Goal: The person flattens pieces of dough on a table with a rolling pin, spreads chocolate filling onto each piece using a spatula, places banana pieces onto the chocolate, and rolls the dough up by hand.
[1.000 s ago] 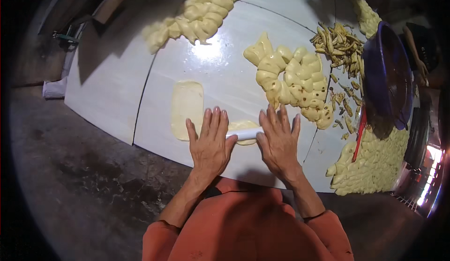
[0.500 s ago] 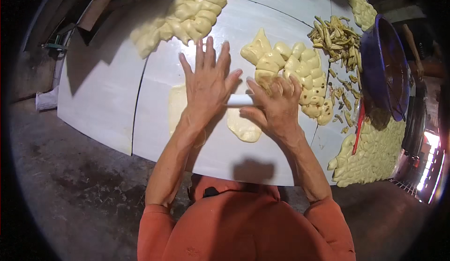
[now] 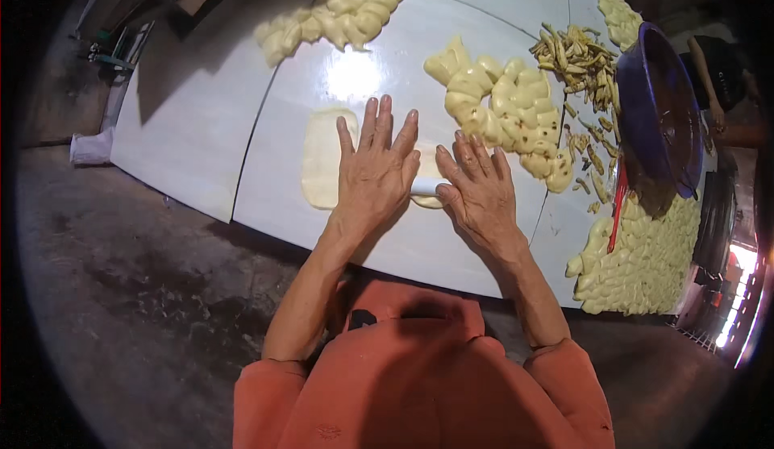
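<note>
A white rolling pin (image 3: 427,185) lies across a small piece of pale dough (image 3: 427,202) on the white table. My left hand (image 3: 374,167) rests flat over the pin's left part, fingers stretched out and pointing away from me. Over its right end lies my right hand (image 3: 484,187), palm down, fingers also extended. Only the middle of the pin shows between the hands. A thin, flattened dough sheet (image 3: 318,163) lies just left of my left hand, partly covered by it.
Yellowish dough lumps (image 3: 524,110) sit beyond my right hand, with another batch (image 3: 355,10) at the far left. At right are a heap of yellow-brown strips (image 3: 574,60), a purple basin (image 3: 645,102), a red stick-like tool (image 3: 618,207) and more dough pieces (image 3: 637,263). Another person's arm (image 3: 708,82) shows beyond the basin.
Both hands and the rolling pin have moved toward me over the dough, so less dough shows on the near side of the pin. The view has shifted slightly.
</note>
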`<action>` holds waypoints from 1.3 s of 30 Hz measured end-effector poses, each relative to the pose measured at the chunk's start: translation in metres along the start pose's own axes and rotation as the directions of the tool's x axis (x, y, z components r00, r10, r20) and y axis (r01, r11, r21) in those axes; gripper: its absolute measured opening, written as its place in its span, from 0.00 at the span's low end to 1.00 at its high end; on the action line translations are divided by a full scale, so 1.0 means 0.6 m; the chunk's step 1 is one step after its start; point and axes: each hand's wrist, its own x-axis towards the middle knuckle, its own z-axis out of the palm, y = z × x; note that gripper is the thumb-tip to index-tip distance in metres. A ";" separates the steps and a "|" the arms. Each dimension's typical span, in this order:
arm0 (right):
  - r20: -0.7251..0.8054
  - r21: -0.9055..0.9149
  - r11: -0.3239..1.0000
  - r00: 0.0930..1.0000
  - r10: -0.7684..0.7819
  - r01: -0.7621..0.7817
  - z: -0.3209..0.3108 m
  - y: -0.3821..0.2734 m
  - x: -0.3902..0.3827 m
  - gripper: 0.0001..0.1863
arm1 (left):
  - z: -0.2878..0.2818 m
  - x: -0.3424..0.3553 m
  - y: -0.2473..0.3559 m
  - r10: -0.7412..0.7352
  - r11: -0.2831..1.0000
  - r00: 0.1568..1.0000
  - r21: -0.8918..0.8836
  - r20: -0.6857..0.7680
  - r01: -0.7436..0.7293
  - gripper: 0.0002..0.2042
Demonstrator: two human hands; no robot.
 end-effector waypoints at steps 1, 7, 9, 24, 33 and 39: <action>0.014 0.035 0.999 1.000 -0.004 0.003 0.003 -0.003 -0.011 0.30 | -0.003 -0.008 0.000 0.007 1.000 1.000 -0.001 -0.008 -0.007 0.29; 0.033 0.097 0.995 0.999 0.027 -0.030 0.019 -0.044 -0.133 0.30 | -0.008 -0.160 0.049 -0.004 0.996 0.995 -0.084 0.098 0.012 0.31; -0.032 0.121 0.993 0.999 -0.008 0.012 0.023 -0.048 -0.148 0.28 | -0.007 -0.187 0.058 -0.006 0.999 0.996 -0.050 0.091 0.011 0.33; 0.027 -0.016 0.983 0.983 0.183 -0.182 0.033 0.007 0.014 0.31 | -0.001 -0.038 0.008 -0.109 0.992 0.994 0.058 0.028 0.107 0.28; -0.293 0.015 0.990 0.946 0.140 -0.142 0.033 0.061 0.165 0.33 | 0.026 0.170 -0.080 -0.166 0.975 0.965 0.111 -0.202 0.191 0.28; -0.152 -0.012 0.991 0.980 -0.131 0.131 0.037 0.065 0.062 0.30 | -0.022 0.100 -0.048 0.013 0.993 0.905 -0.098 -0.426 -0.060 0.22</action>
